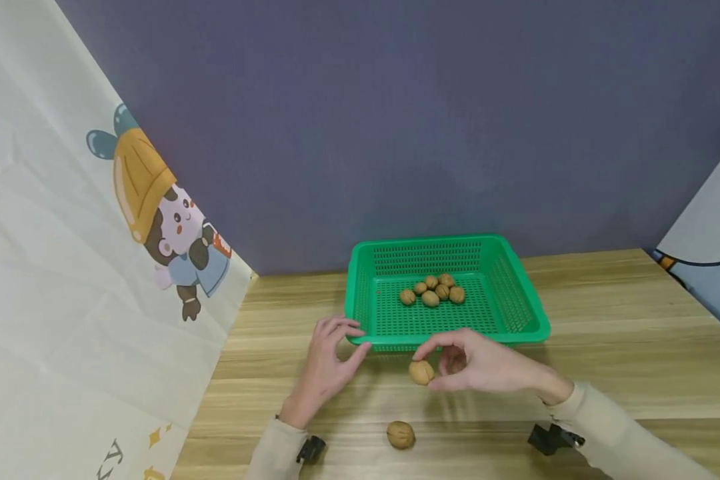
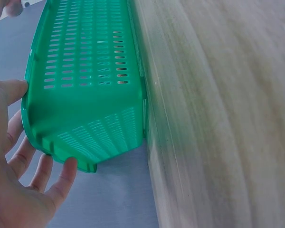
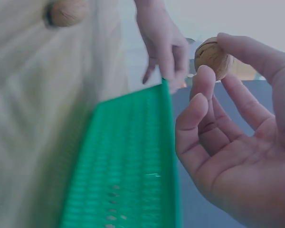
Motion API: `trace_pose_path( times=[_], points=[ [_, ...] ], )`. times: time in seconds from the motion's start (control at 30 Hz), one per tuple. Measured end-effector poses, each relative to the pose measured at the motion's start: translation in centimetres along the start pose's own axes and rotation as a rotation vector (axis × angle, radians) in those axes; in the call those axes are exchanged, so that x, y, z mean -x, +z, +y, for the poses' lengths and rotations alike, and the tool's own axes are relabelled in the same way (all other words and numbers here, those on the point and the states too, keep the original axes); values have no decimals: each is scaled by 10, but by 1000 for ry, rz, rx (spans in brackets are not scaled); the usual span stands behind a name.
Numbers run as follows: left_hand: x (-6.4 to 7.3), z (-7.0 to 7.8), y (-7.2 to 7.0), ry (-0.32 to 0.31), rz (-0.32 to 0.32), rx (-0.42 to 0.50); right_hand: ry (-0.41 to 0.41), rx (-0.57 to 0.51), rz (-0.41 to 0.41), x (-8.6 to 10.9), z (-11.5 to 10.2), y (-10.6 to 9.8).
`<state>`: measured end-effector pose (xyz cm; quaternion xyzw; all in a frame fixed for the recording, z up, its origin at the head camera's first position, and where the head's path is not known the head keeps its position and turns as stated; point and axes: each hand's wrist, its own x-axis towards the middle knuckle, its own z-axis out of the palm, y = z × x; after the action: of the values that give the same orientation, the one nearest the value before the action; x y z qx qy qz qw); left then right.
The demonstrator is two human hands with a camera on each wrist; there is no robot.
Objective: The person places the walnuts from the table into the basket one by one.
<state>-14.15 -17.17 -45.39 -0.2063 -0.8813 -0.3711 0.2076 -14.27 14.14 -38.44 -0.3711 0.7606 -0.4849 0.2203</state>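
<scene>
A brown walnut point(image 1: 421, 373) is pinched between the thumb and fingertips of my right hand point(image 1: 486, 363), just in front of the green plastic basket point(image 1: 531, 300). In the right wrist view the same walnut point(image 3: 213, 58) is held up above the basket's rim level. My left hand point(image 1: 330, 360) holds the basket's near left corner, thumb at the front rim and fingers spread around the side, as the left wrist view also shows. Inside the basket several walnuts point(image 1: 430, 299) lie grouped on the slotted floor. One more walnut point(image 1: 401, 435) sits on the table between my forearms.
The wood-grain table point(image 1: 606, 320) ends at a dark grey-blue panel point(image 1: 396, 133) close behind the basket. A white sheet with a cartoon figure point(image 1: 180, 220) borders the left side. Another printed sheet point(image 1: 708, 227) stands at the right.
</scene>
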Motion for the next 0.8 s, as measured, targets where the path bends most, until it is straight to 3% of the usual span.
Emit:
trace_pose_path(
  times=[0.33, 0.43, 0.6, 0.8],
  points=[
    [-1, 0, 1, 10, 11, -3, 31, 93, 85, -14, -28, -61],
    [-1, 0, 1, 10, 14, -6, 82, 49, 112, -22, -31, -83],
    [0, -1, 2, 1, 4, -8, 181, -3, 168, -39, -30, -116],
    [0, -1, 3, 10, 13, -18, 244, 88, 234, -60, -11, -141]
  ],
)
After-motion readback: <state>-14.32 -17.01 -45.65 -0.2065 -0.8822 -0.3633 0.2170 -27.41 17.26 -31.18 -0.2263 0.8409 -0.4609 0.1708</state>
